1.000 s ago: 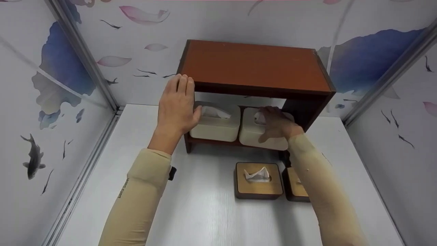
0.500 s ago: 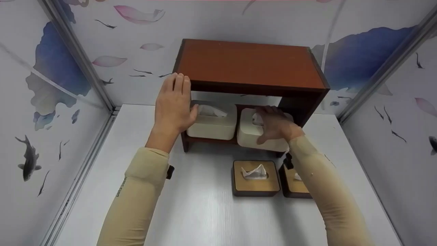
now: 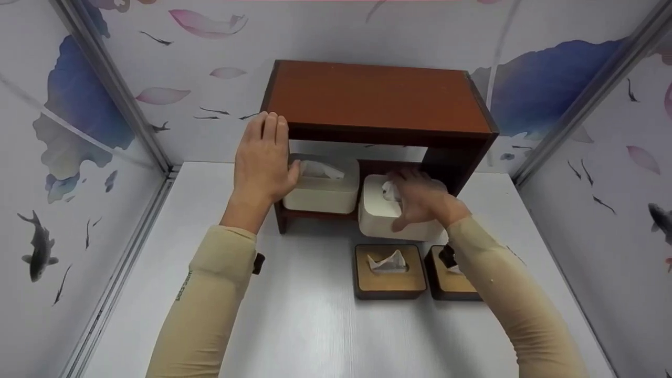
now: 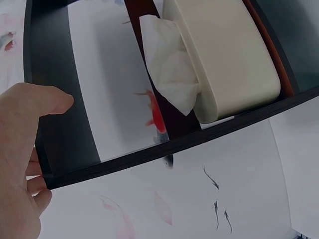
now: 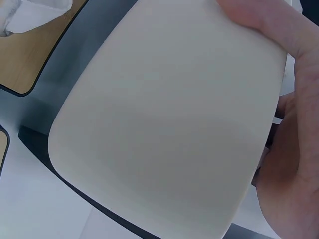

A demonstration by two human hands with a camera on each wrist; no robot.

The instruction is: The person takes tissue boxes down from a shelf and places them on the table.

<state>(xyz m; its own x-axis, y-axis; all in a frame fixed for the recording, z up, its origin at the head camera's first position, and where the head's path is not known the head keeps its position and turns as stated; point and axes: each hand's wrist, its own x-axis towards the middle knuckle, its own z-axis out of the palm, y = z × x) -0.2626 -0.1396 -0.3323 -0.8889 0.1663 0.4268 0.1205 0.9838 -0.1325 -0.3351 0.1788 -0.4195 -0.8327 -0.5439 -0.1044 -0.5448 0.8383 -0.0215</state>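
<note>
1. Left hand point(image 3: 261, 157) and right hand point(image 3: 422, 197) are well apart from each other; the left holds the left side of the red-brown shelf point(image 3: 375, 97), thumb on the inner face of the dark side panel point(image 4: 62, 137), fingertips on its outer side.
2. The right is clamped on a cream tissue box point(image 3: 374, 209), thumb toward the front, fingers over the top beside the slot.
3. That box is at the right end of the shelf's lower level, its front jutting past the lower board point(image 3: 320, 214); whether its base touches the board, I cannot tell.
4. To its left, near it, a second cream tissue box point(image 3: 321, 199) sits on that board, a white tissue point(image 3: 321, 169) out of its slot.
5. On the white tabletop point(image 3: 310, 320), in front of the shelf, lies a wood-topped tissue box point(image 3: 388, 284).
6. Just beside it, another wood-topped box point(image 3: 452, 283) is partly covered by the right sleeve point(image 3: 491, 278).
</note>
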